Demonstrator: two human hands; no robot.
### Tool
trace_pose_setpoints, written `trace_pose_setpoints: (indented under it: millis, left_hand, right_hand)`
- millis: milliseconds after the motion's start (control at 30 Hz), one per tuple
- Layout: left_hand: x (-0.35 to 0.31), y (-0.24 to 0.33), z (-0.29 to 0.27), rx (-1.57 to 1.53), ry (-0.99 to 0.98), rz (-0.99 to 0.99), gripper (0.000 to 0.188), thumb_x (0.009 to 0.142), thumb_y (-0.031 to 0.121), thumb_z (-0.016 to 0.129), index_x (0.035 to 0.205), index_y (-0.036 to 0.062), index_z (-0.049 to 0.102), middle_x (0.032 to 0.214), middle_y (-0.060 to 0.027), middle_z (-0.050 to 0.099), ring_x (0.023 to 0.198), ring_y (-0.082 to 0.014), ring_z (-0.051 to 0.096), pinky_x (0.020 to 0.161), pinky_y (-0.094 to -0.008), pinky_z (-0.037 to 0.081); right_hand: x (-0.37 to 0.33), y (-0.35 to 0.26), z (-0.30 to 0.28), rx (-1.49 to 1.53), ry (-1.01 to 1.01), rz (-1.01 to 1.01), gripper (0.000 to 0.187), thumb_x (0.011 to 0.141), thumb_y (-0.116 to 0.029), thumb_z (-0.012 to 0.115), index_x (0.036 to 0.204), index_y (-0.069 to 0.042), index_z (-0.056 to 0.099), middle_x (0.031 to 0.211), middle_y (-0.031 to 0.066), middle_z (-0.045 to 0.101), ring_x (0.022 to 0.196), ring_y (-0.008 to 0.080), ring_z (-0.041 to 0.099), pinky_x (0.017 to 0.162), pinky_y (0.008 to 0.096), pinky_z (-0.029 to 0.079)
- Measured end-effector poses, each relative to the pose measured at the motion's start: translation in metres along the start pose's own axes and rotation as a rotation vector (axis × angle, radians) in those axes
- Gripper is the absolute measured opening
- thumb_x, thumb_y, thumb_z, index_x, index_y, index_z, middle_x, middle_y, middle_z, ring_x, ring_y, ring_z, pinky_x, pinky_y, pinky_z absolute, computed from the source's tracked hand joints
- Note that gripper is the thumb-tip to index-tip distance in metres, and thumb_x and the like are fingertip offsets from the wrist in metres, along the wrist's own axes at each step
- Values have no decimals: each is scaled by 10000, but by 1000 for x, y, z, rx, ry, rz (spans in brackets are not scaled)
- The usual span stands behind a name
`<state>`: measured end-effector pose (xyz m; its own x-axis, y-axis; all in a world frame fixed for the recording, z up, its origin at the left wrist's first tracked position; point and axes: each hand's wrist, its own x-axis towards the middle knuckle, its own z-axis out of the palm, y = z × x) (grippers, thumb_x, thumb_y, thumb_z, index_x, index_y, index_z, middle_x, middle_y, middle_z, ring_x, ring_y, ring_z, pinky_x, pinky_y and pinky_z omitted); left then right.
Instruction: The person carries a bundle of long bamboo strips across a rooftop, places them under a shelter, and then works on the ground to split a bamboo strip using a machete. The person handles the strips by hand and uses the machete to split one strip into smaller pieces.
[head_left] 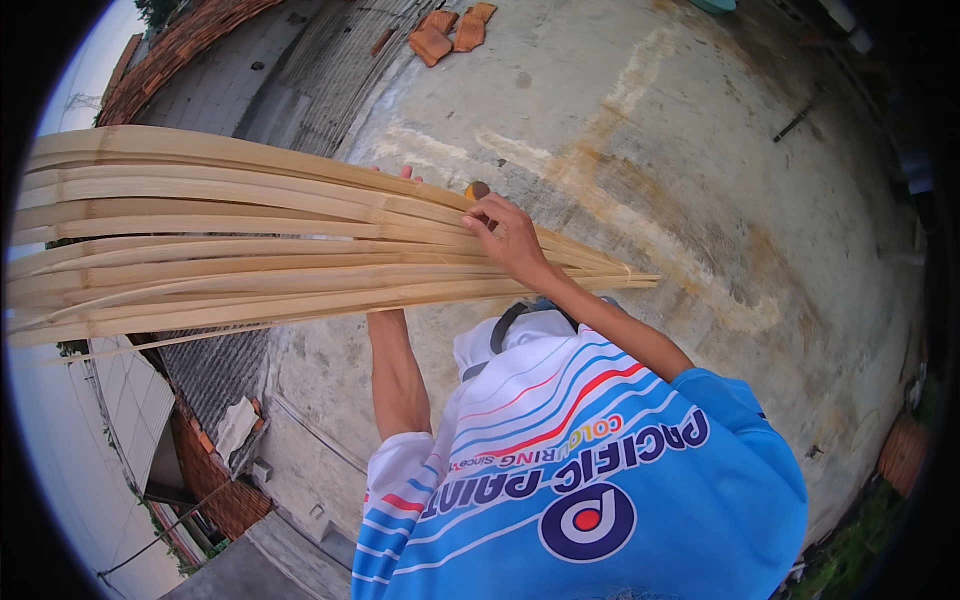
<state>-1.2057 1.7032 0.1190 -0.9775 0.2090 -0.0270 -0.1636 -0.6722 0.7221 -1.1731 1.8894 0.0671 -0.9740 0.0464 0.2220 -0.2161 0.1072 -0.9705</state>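
A fan of long, pale bamboo strips (220, 205) stretches across the left half of the view. The strips spread apart at the left and gather to a narrow point at the right, above the floor. From beneath, my left hand (397, 173) bears the bundle; only its fingertips show past the far edge, and the palm is hidden. On top of the strips, close to where they narrow, rests my right hand (508, 238), its thumb and fingers pinched together at a strip. Just beyond it, a small rounded yellow-and-brown thing (477, 190) shows, its kind unclear.
Below lies a stained grey concrete floor (640, 160). Several orange roof tiles (440, 40) lie at the far edge. Corrugated roofing (320, 70) and a tiled roof (180, 55) border the left. A dark thin bar (797, 116) lies at the far right.
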Motion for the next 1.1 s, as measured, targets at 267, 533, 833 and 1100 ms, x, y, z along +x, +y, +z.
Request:
trace_pose_setpoints:
  millis: [267, 533, 833, 1100]
  left_hand:
    - [18, -10, -28, -116, 28, -47, 665, 1016, 577, 334, 1568, 225, 216, 1595, -259, 212, 1460, -413, 267, 1203, -542, 232]
    - [11, -7, -14, -228, -34, -66, 663, 1008, 591, 347, 1570, 269, 207, 1603, -240, 205, 1461, -402, 272, 1198, -549, 248]
    - [5, -11, -40, -145, 91, -34, 673, 988, 623, 375, 1562, 305, 226, 1601, -226, 223, 1445, -432, 284, 1174, -600, 267]
    - [4, -9, -30, -129, 167, -54, 672, 980, 625, 400, 1551, 302, 254, 1588, -239, 245, 1424, -476, 296, 1158, -646, 257]
  right_hand:
    - [-11, -13, 19, -117, -317, 366, 200, 913, -210, 695, 919, -11, 690, 772, 46, 648, 702, 125, 582, 636, 285, 464]
    - [16, 5, -28, 476, 85, 397, 221, 975, -254, 643, 1047, -54, 702, 831, -34, 626, 718, 66, 541, 678, 234, 474]
    - [-37, 119, -113, -186, -35, 428, 240, 945, -202, 654, 1108, -30, 693, 964, 89, 702, 852, 143, 653, 781, 302, 526]
    - [-49, 87, -48, -233, -138, 433, 179, 856, -196, 730, 911, -26, 721, 861, 107, 696, 769, 217, 671, 703, 346, 530]
